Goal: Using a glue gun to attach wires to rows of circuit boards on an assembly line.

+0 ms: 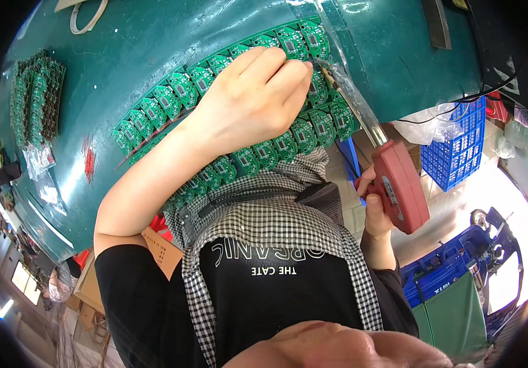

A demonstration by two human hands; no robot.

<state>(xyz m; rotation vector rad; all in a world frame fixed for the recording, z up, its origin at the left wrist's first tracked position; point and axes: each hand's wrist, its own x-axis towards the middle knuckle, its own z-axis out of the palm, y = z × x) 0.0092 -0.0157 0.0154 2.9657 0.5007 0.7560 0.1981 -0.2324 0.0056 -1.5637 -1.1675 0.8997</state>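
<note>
A curved panel of round green circuit boards point(172, 92) lies in two rows on the green table mat point(123, 43). My left hand point(258, 98) rests on the panel's right part with its fingers pinched together. What they pinch is too small to tell. My right hand point(374, 208) grips a red soldering gun point(402, 187) off the table's edge. Its long metal barrel point(356, 104) slants up to the left, and the tip meets the boards right beside my left fingertips.
A stack of more green boards point(34, 101) sits at the table's left end. A white cord loop point(86, 15) lies at the far edge. A blue crate point(460, 147) and blue bins point(454, 270) stand on the floor at right. Cardboard boxes point(160, 251) sit under the table.
</note>
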